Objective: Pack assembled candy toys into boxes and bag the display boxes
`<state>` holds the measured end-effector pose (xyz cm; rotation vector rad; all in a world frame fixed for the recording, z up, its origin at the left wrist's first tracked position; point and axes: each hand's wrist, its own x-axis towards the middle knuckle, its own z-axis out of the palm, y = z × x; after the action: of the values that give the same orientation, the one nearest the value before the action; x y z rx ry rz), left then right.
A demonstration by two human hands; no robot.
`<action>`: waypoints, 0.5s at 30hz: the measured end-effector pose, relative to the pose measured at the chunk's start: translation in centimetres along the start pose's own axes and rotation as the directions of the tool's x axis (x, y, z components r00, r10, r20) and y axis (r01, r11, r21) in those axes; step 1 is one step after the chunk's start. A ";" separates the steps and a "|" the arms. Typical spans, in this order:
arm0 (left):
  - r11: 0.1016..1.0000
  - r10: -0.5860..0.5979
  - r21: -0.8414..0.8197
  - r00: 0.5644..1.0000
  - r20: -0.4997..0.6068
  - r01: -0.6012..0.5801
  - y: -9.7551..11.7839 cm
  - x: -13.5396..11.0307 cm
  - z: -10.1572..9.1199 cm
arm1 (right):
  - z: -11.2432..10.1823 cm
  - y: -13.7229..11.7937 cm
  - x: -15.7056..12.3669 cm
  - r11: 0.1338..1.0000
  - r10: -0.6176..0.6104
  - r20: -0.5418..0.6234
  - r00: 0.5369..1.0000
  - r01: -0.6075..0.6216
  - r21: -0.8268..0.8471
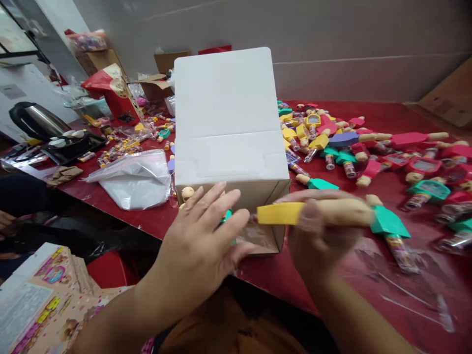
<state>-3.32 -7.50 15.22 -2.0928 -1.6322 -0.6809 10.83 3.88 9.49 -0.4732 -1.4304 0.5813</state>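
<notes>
An open cardboard box with a white raised lid stands in front of me. Inside its left part I see a beige knob and a bit of green plastic, partly hidden by my hand. My left hand reaches over the box's front opening, fingers stretched out and apart. My right hand is closed around a yellow candy toy with a beige handle, held level at the box's right side. The toy's tip points into the box; motion blurs its handle.
Many coloured candy toys are heaped on the red table at right. Plastic bags, a kettle and a red snack pouch are at left. Printed cartons are stacked lower left. Another person's hand shows at the left edge.
</notes>
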 end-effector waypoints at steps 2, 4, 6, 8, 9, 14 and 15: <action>0.997 -0.034 0.079 0.993 0.115 0.025 -0.9 0.1 0.6 | 1.9 1.8 -0.3 0.996 -0.068 0.119 0.991 0.075 -0.054; 0.991 -0.033 0.137 0.991 0.131 0.015 -1.3 -0.2 1.3 | 3.0 3.0 -0.7 0.991 -0.106 0.204 0.973 0.120 -0.058; 0.983 -0.015 0.182 0.994 0.108 -0.005 -1.4 -0.4 1.7 | 3.3 3.6 -0.7 0.987 -0.119 0.244 0.962 0.141 -0.075; 0.979 -0.008 0.205 0.995 0.096 -0.012 -1.4 -0.4 1.8 | 3.4 3.7 -0.4 0.980 -0.106 0.259 0.960 0.145 -0.138; 0.978 -0.006 0.206 0.996 0.093 -0.013 -1.5 -0.4 1.8 | 3.5 3.7 -0.3 0.977 -0.095 0.263 0.960 0.140 -0.159; 0.981 0.071 0.173 0.994 0.079 -0.083 -1.9 -0.5 1.7 | 5.1 4.4 -1.2 0.976 -0.089 0.320 0.943 0.147 -0.162; 0.979 0.088 0.179 0.994 0.069 -0.099 -2.1 -0.6 1.7 | 5.5 4.7 -1.6 0.968 -0.105 0.322 0.941 0.171 -0.184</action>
<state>-5.23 -6.52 13.49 -2.0600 -1.5528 -0.4240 4.83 6.30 5.77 -0.4554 -1.8225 0.4027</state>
